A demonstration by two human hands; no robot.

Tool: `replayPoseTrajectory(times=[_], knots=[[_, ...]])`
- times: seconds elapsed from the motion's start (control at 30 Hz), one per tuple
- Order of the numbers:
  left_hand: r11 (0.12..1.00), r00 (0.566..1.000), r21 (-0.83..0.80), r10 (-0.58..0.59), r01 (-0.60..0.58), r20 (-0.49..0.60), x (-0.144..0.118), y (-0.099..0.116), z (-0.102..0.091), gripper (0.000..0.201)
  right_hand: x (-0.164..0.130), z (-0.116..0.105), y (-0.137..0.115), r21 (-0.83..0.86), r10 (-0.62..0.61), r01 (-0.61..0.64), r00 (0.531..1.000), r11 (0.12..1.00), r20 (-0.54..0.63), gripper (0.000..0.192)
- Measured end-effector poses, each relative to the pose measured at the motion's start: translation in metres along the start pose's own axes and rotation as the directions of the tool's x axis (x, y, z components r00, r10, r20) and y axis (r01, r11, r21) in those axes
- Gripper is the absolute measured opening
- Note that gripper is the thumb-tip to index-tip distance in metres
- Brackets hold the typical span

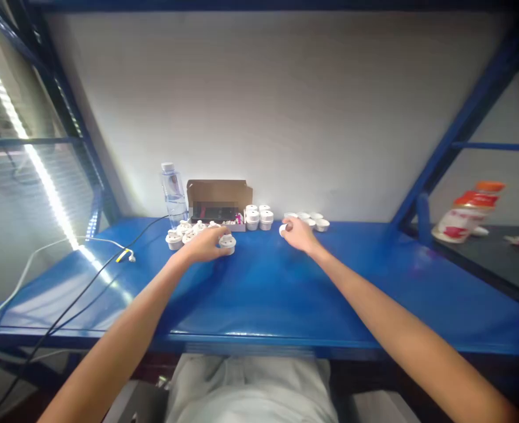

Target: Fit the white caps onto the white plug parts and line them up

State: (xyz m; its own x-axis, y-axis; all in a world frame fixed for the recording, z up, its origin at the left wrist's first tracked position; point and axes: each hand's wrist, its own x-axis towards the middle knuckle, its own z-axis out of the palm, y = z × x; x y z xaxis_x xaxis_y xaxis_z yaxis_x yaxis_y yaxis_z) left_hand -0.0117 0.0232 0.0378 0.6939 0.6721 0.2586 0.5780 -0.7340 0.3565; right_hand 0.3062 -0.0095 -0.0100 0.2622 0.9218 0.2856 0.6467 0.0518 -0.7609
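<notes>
My left hand (pixel 204 244) has thumb and fingers around a white round socket-like piece (pixel 227 245) with dark holes in its top, which sits on the blue table. Just beyond that hand stands a group of similar white pieces (pixel 174 239), partly covered by my fingers. My right hand (pixel 301 234) is closed on a small white cup (pixel 282 230), tipped on its side above the table. Behind it, several open white cups (pixel 322 225) stand in rows, some of them hidden by the hand. Stacked white pieces (pixel 258 218) stand between my two hands, near the wall.
An open cardboard box (pixel 219 191) with dark contents stands at the back beside a clear water bottle (pixel 174 194). Cables (pixel 78 296) cross the blue table (pixel 259 294) on the left. At the right lies a red-and-white bottle (pixel 466 214) with an orange cap. Blue frame posts flank the table.
</notes>
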Motion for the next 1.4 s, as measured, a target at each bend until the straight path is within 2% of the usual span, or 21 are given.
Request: replayPoseTrajectory(times=[0.03,0.1,0.13,0.2,0.27,0.3,0.37,0.47,0.53,0.57,0.63,0.73,0.77,0.83,0.9,0.97,1.07,1.13,1.27,1.33,1.4], knots=[[0.999,1.000,-0.036,0.006,-0.006,0.005,0.000,0.002,0.002,0.044,-0.002,0.002,-0.004,0.179,0.027,-0.039,0.997,0.983,0.069,0.033],[0.996,1.000,-0.091,0.004,-0.002,0.019,-0.001,0.005,0.004,0.046,-0.006,0.005,-0.013,0.472,0.037,-0.158,0.966,0.868,0.256,0.025],[0.994,1.000,-0.111,-0.002,0.005,0.021,-0.002,0.007,0.005,0.047,-0.008,0.007,-0.017,0.541,0.030,-0.214,0.944,0.814,0.329,0.022],[0.991,1.000,-0.134,-0.011,0.012,0.013,-0.003,0.009,0.006,0.049,-0.011,0.010,-0.022,0.546,0.048,-0.267,0.923,0.794,0.382,0.020],[0.990,1.000,-0.139,-0.001,0.002,0.004,-0.003,0.009,0.007,0.048,-0.013,0.011,-0.022,0.451,0.078,-0.234,0.938,0.861,0.337,0.022],[0.990,1.000,-0.137,0.007,-0.007,0.000,-0.003,0.010,0.007,0.047,-0.014,0.011,-0.022,0.376,0.065,-0.176,0.955,0.910,0.290,0.023],[0.991,1.000,-0.132,0.018,-0.018,-0.005,-0.003,0.010,0.008,0.045,-0.015,0.010,-0.019,0.192,-0.053,0.016,0.981,0.981,0.188,0.031],[0.990,0.999,-0.139,0.029,-0.032,-0.024,-0.001,0.010,0.014,0.042,-0.018,0.009,-0.018,-0.013,-0.290,0.297,0.942,0.955,0.171,0.056],[0.985,0.998,-0.170,0.033,-0.042,-0.053,0.001,0.009,0.021,0.041,-0.021,0.011,-0.023,-0.013,-0.350,0.361,0.912,0.933,0.216,0.057],[0.980,0.997,-0.195,0.030,-0.043,-0.072,0.002,0.009,0.025,0.041,-0.024,0.011,-0.027,0.021,-0.359,0.363,0.909,0.931,0.209,0.052],[0.963,0.993,-0.266,0.004,-0.036,-0.118,0.004,0.010,0.032,0.043,-0.030,0.014,-0.039,0.145,-0.385,0.367,0.915,0.919,0.121,0.045],[0.907,0.989,-0.421,-0.034,-0.030,-0.143,0.005,0.018,0.038,0.049,-0.042,0.017,-0.059,0.314,-0.458,0.440,0.889,0.841,-0.018,0.045],[0.875,0.991,-0.484,-0.042,-0.024,-0.126,0.004,0.021,0.037,0.051,-0.047,0.018,-0.065,0.327,-0.494,0.469,0.869,0.820,-0.008,0.044],[0.790,0.998,-0.613,-0.046,0.009,-0.045,0.002,0.029,0.033,0.056,-0.053,0.019,-0.072,0.332,-0.544,0.489,0.834,0.807,0.093,0.045],[0.694,0.998,-0.717,-0.056,0.066,0.039,0.000,0.034,0.027,0.060,-0.057,0.020,-0.075,0.374,-0.539,0.444,0.818,0.814,0.203,0.045],[0.618,0.995,-0.780,-0.079,0.101,0.066,-0.001,0.037,0.019,0.055,-0.058,0.018,-0.075,0.461,-0.513,0.368,0.824,0.807,0.239,0.046],[0.563,0.995,-0.821,-0.091,0.094,0.051,0.000,0.038,0.011,0.038,-0.058,0.016,-0.076,0.551,-0.513,0.353,0.842,0.756,0.166,0.043],[0.548,0.996,-0.831,-0.065,0.093,0.068,0.000,0.039,0.008,0.041,-0.060,0.018,-0.078,0.550,-0.488,0.350,0.864,0.759,0.123,0.042],[0.579,0.997,-0.811,-0.026,0.077,0.076,-0.003,0.041,0.006,0.042,-0.067,0.026,-0.080,0.572,-0.282,0.125,0.939,0.811,0.195,0.043],[0.579,0.997,-0.812,-0.026,0.072,0.070,-0.004,0.041,0.007,0.043,-0.070,0.027,-0.082,0.559,-0.300,0.163,0.940,0.813,0.162,0.044],[0.530,0.993,-0.840,-0.041,0.114,0.109,-0.004,0.040,0.009,0.045,-0.073,0.025,-0.085,0.497,-0.434,0.343,0.897,0.797,0.079,0.035]])
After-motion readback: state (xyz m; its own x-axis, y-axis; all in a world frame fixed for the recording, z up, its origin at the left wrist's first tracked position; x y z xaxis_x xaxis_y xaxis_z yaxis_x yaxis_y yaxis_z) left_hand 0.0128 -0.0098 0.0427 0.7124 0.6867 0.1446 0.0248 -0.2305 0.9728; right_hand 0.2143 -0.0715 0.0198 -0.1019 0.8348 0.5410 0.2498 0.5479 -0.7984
